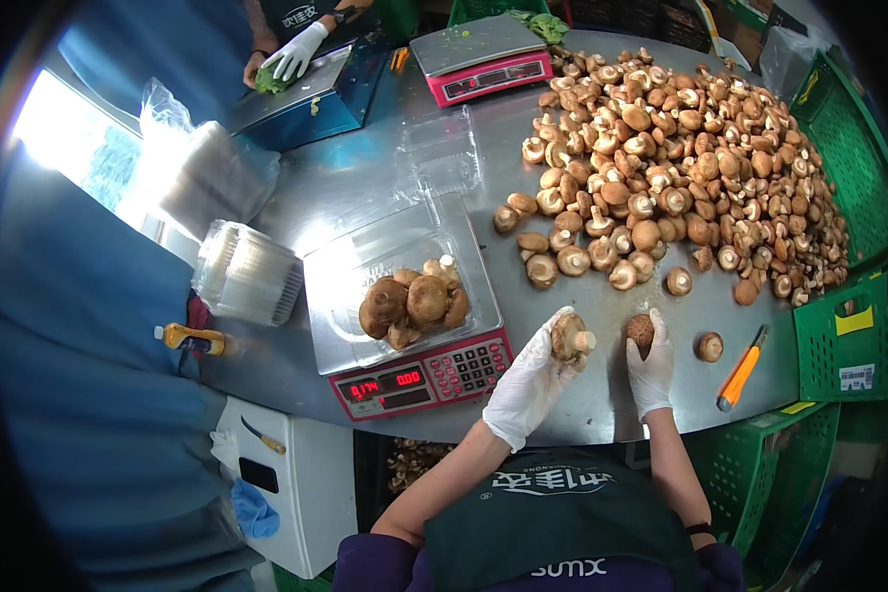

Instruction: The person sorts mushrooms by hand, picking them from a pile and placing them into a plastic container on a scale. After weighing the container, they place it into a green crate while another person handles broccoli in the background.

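Note:
My left hand (pixel 529 387), in a white glove, is closed round a brown mushroom (pixel 568 336) whose pale stem points right. To its right, my gloved right hand (pixel 651 367) grips a darker mushroom (pixel 640 333), cap up, close to the metal table. A red and silver scale (pixel 340 340) left of my hands bears a clear plastic tray (pixel 474 314) with several mushrooms (pixel 426 299) in it; its display reads 0.174. Beyond my hands lies a large heap of mushrooms (pixel 681 158). Single mushrooms (pixel 708 346) rest near my right hand.
An orange knife (pixel 743 368) lies right of my hands. Green crates (pixel 844 331) line the right side. Stacked clear trays (pixel 247 274) and a bottle (pixel 192 339) stand left. Across the metal table (pixel 553 395), a co-worker's gloved hand (pixel 296 52) touches greens near another scale (pixel 479 64).

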Tool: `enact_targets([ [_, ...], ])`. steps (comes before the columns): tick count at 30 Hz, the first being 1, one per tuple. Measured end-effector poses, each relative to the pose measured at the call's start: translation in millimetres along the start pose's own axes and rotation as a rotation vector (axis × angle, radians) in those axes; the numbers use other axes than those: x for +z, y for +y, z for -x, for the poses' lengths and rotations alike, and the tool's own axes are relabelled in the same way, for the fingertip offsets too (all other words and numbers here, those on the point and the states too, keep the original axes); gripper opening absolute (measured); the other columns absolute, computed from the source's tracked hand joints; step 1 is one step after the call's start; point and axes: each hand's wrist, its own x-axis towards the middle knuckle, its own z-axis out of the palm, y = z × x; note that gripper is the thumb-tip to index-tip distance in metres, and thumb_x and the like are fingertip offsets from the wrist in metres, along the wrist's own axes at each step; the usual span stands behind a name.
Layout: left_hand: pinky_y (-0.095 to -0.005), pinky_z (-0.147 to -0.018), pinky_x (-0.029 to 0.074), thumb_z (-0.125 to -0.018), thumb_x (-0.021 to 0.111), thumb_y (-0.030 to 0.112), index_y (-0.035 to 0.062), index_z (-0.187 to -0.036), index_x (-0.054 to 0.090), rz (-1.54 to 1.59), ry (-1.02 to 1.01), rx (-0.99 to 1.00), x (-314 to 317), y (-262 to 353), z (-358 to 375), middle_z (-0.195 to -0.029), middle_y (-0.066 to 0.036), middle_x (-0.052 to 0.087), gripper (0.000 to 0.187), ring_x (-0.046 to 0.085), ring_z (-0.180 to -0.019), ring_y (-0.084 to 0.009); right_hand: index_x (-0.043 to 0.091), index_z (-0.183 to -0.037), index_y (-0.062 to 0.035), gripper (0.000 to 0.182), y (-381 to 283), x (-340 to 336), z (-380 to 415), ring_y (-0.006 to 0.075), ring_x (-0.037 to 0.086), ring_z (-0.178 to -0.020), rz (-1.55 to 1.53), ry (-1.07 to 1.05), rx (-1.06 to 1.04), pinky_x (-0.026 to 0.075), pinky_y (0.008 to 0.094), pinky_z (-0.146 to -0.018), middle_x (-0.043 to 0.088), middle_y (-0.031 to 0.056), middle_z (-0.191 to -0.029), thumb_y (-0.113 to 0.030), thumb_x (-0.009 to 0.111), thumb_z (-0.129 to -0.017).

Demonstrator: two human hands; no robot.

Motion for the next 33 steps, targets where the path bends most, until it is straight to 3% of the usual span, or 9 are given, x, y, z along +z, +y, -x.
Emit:
enact_targets([
  [2,-0.0391,-0.111,0.044,-0.103,0.054,0.037,0.0088,-0.138,0.05,0.04,0.021,-0.041,-9.0,-1.9,-0.3,-0.138,-0.007,0.055,0.045,0.054,-0.127,-0.0193,0.044,-0.144,-0.0058,0.063,0.6,-0.1,-0.8,0.0405,0.055,-0.119,0.0,-0.01,0.009,0.042,0.0452,-0.105,0.058,0.0225,-0.13,-0.012,0.068,-0.086],
  [8,-0.0413,-0.111,0.048,-0.102,0.055,0.037,0.0028,-0.134,0.048,0.224,0.109,-0.063,-5.2,-2.5,5.1,-0.133,-0.015,0.054,0.047,0.055,-0.122,-0.0302,0.044,-0.144,-0.0057,0.062,-3.8,-0.2,-2.3,0.0407,0.055,-0.119,-0.026,-0.002,0.016,0.042,0.0451,-0.105,0.058,0.0223,-0.131,-0.011,0.067,-0.086],
  [17,-0.0476,-0.111,0.049,-0.102,0.06,0.026,0.0031,-0.124,0.052,0.239,0.141,-0.051,4.2,7.3,16.9,-0.133,-0.017,0.052,0.032,0.052,-0.128,-0.0372,0.044,-0.143,-0.0043,0.061,-5.4,-1.1,-3.4,0.0398,0.051,-0.129,-0.051,-0.026,0.044,0.039,0.0432,-0.112,0.055,0.0223,-0.139,-0.011,0.066,-0.087],
  [23,-0.0481,-0.11,0.047,-0.099,0.062,0.018,0.0066,-0.118,0.053,0.21,0.151,-0.002,2.1,8.7,21.9,-0.13,-0.015,0.053,0.024,0.053,-0.126,-0.0335,0.043,-0.144,-0.0034,0.061,-5.8,-3.4,-3.8,0.0394,0.05,-0.131,-0.022,-0.03,0.047,0.037,0.0433,-0.113,0.053,0.0225,-0.141,-0.011,0.066,-0.087],
  [27,-0.0421,-0.103,0.047,-0.095,0.064,0.011,0.0142,-0.117,0.049,-0.066,0.204,0.023,3.8,6.8,25.6,-0.125,-0.009,0.052,0.026,0.056,-0.121,-0.023,0.041,-0.146,-0.0033,0.062,-3.1,-0.3,-3.9,0.0378,0.047,-0.135,-0.06,-0.061,0.078,0.036,0.0426,-0.115,0.05,0.022,-0.145,-0.008,0.065,-0.089],
  [30,-0.0353,-0.098,0.047,-0.09,0.065,0.001,0.0118,-0.12,0.045,-0.546,0.152,0.118,12.8,6.2,32.0,-0.12,-0.005,0.048,0.038,0.053,-0.117,-0.0177,0.039,-0.148,-0.0035,0.063,0.3,3.1,-4.5,0.0363,0.045,-0.137,-0.09,-0.057,0.079,0.034,0.042,-0.116,0.047,0.0208,-0.148,-0.005,0.063,-0.089],
  [33,-0.0322,-0.096,0.048,-0.088,0.069,0.005,0.0077,-0.128,0.044,-0.814,0.107,0.175,21.5,13.6,46.9,-0.118,-0.006,0.048,0.047,0.053,-0.112,-0.0172,0.039,-0.148,-0.0043,0.064,-0.3,2.5,-6.6,0.0356,0.046,-0.136,-0.08,-0.084,0.088,0.035,0.0409,-0.115,0.047,0.0195,-0.147,-0.006,0.064,-0.09],
])
